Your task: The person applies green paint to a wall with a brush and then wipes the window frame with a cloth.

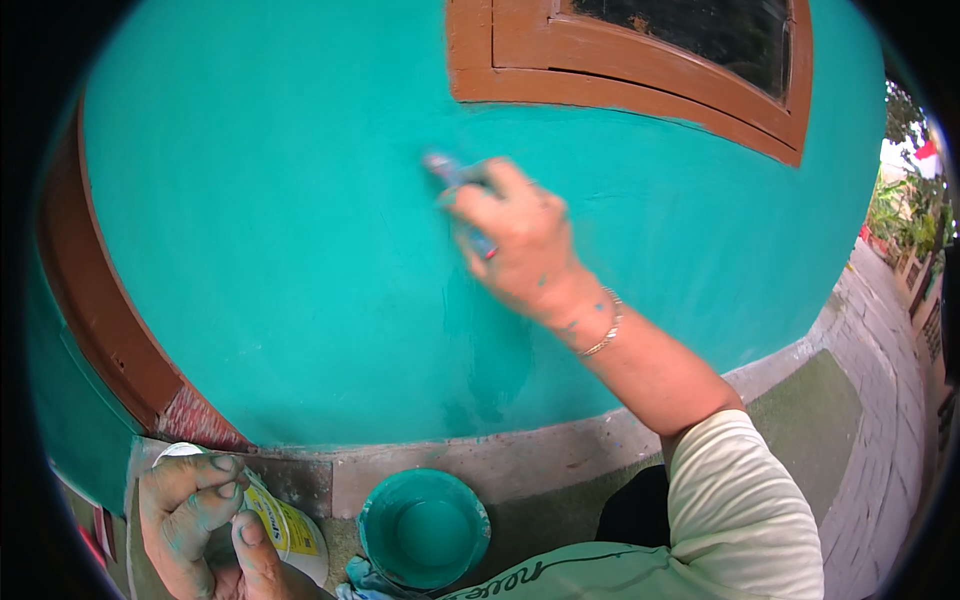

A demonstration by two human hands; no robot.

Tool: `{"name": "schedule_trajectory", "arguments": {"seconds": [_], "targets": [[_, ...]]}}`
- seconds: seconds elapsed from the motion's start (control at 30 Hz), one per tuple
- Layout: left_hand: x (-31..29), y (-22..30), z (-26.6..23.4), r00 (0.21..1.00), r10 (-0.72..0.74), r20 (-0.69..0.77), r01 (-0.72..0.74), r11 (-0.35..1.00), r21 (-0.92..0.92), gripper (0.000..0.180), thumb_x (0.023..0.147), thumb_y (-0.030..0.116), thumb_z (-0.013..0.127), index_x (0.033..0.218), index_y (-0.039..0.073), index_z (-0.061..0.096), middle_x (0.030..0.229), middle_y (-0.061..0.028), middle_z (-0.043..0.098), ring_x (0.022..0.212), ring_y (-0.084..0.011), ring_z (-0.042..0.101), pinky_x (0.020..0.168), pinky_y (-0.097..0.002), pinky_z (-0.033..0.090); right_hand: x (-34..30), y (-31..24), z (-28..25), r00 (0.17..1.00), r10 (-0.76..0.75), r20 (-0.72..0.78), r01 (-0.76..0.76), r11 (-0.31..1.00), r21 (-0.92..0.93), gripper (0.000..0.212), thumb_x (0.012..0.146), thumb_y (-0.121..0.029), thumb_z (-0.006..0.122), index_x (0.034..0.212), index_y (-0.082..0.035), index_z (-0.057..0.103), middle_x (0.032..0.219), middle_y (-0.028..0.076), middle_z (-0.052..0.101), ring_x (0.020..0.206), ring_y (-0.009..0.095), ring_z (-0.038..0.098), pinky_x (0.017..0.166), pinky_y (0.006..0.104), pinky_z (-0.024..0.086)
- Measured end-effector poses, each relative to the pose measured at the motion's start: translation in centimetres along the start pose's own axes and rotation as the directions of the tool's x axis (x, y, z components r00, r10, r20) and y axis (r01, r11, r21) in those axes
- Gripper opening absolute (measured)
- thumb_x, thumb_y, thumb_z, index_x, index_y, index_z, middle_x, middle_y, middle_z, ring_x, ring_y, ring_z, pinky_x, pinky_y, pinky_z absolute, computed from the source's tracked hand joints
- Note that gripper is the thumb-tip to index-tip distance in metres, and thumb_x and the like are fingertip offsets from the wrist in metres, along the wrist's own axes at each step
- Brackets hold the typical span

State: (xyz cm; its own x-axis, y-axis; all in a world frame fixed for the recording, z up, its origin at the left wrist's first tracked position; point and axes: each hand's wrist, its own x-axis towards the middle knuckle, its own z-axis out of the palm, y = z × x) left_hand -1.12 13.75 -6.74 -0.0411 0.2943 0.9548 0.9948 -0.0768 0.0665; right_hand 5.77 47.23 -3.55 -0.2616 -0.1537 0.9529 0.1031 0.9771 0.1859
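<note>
High on the teal wall (pixel 300 250), my right hand (pixel 520 225) is closed around a small paintbrush (pixel 440 165), smeared by motion. One end sticks out at the upper left of my fingers, and a bluish part with a red tip shows below them. Teal specks dot my wrist beside a bracelet. My left hand (pixel 195 515) is at the lower left, palm up and fingers loosely curled, with thumb and fingertips apart and nothing seen between them. It partly covers a white container (pixel 312 550) with a yellow label. Right of that stands a tub (pixel 372 510) of teal paint.
A brown window frame (pixel 630 100) is set in the wall at the upper right. Brown trim (pixel 90 270) runs down the left side. A grey ledge (pixel 560 430) follows the wall's base. A paint-stained cloth (pixel 370 580) lies by the tub. Paving and plants are at far right.
</note>
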Motion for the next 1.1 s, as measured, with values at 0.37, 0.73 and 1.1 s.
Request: {"name": "schedule_trajectory", "arguments": {"seconds": [0.37, 0.73, 1.1], "targets": [[0.0, -1.0, -0.8, 1.000, -0.008, 0.019, 0.008, 1.000, 0.018, 0.014, 0.087, 0.006, 0.056, 0.095, -0.006, 0.058, 0.093, -0.0204, 0.055, 0.081, -0.0235, 0.054, 0.069, -0.0305, 0.045, -1.1, 4.9, -2.4, 0.876, 0.454, -0.163, -0.302, 0.780, 0.548, 0.014, 0.083, 0.000, 0.070, 0.096, 0.000, 0.068, 0.091, 0.007, 0.069, 0.080, 0.014, 0.065, 0.070, 0.0261, 0.051], [0.8, -0.4, 1.8, 0.995, -0.081, 0.058, 0.081, 0.997, -0.001, 0.011, 0.084, 0.003, 0.057, 0.090, -0.006, 0.059, 0.089, -0.0205, 0.056, 0.079, -0.0222, 0.055, 0.070, -0.0295, 0.045, -7.2, 17.6, -14.2, 0.824, 0.220, -0.522, -0.433, 0.838, -0.331, 0.017, 0.078, -0.002, 0.067, 0.094, -0.009, 0.070, 0.086, 0.009, 0.064, 0.077, 0.024, 0.061, 0.069, 0.0322, 0.050], [1.0, -2.0, 0.8, 1.000, 0.006, 0.015, -0.005, 1.000, -0.015, 0.017, 0.088, 0.002, 0.055, 0.100, -0.008, 0.059, 0.092, -0.0199, 0.056, 0.078, -0.0233, 0.054, 0.076, -0.0337, 0.045, -7.1, -3.8, -1.2, 0.910, 0.061, 0.410, -0.280, 0.819, 0.501, 0.027, 0.076, -0.001, 0.070, 0.103, -0.004, 0.067, 0.090, 0.012, 0.066, 0.077, 0.024, 0.062, 0.064, 0.0324, 0.048]]}}
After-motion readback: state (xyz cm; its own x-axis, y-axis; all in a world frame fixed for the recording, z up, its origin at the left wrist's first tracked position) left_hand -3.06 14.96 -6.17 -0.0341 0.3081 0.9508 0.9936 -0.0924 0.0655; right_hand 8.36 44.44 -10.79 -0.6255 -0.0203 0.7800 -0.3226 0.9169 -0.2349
